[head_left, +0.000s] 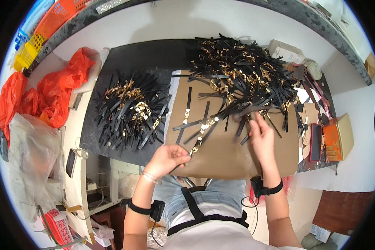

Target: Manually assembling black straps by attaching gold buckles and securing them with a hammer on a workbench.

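Black, flat strap with gold-coloured metal links (201, 132), head view: it lies near the centre, over a brown, smooth mat (233, 154). Left hand (166, 160), at seven o'clock, pinches its lower end between thumb and fingers. Right hand (261, 135), at three o'clock, has its fingers drawn in at the edge of a large, tangled heap of black-and-gold straps (250, 71), between one and two o'clock; whether it grips one cannot be told. Smaller black-and-gold heap (131, 106), between nine and ten o'clock, rests on a black tabletop (146, 54).

At 6 o'clock are a white cloth top (223, 239), narrow black harness straps (190, 203) & light-blue denim jeans (231, 191). L wrist, approx. 7 o'clock: thin pale bracelet (151, 178); below, black band (139, 208) w/ boxy black module (157, 210), thin cable (153, 235). R wrist, approx. 4: similar set.
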Demonstrator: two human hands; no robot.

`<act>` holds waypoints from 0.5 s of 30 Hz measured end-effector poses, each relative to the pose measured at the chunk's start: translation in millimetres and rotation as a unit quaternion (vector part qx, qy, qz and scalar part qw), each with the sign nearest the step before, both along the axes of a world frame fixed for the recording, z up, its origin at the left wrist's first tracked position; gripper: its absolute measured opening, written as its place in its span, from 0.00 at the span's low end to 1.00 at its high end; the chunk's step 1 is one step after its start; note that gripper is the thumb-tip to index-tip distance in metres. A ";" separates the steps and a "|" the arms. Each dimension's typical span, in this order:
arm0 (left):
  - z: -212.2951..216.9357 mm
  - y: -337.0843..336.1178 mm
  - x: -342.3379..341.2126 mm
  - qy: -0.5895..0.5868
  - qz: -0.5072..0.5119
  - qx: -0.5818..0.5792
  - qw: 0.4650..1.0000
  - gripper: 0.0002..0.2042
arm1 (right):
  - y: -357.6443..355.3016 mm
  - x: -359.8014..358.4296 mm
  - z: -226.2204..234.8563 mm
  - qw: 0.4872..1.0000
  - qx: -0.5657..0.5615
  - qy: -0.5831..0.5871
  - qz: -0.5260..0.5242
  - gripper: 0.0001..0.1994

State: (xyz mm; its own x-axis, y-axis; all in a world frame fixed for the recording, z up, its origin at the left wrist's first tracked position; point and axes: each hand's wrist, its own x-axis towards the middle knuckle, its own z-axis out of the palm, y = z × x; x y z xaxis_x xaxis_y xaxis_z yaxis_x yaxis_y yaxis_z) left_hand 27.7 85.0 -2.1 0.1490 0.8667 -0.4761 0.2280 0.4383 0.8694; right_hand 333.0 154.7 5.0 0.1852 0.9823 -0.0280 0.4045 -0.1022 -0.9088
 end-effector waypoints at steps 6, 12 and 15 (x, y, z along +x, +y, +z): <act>15.3 -37.6 9.4 0.238 0.039 0.200 0.950 0.08 | -25.2 28.5 10.2 0.998 -0.031 0.049 -0.031 0.24; 13.6 -27.8 30.3 0.260 0.053 0.190 0.945 0.07 | -72.7 33.1 -1.3 0.994 -0.059 0.081 -0.046 0.25; 7.0 -10.3 47.5 0.285 0.089 0.289 0.910 0.09 | -84.0 31.4 -3.7 0.993 -0.064 0.092 -0.043 0.26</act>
State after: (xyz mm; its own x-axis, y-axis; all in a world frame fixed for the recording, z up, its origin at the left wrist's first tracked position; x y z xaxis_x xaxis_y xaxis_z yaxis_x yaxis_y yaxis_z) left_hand 75.1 74.7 4.9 -0.1459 0.9832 0.1097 0.6847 0.0203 0.7285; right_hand 364.4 70.8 1.3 0.2480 0.9494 -0.1929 0.2184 -0.2488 -0.9436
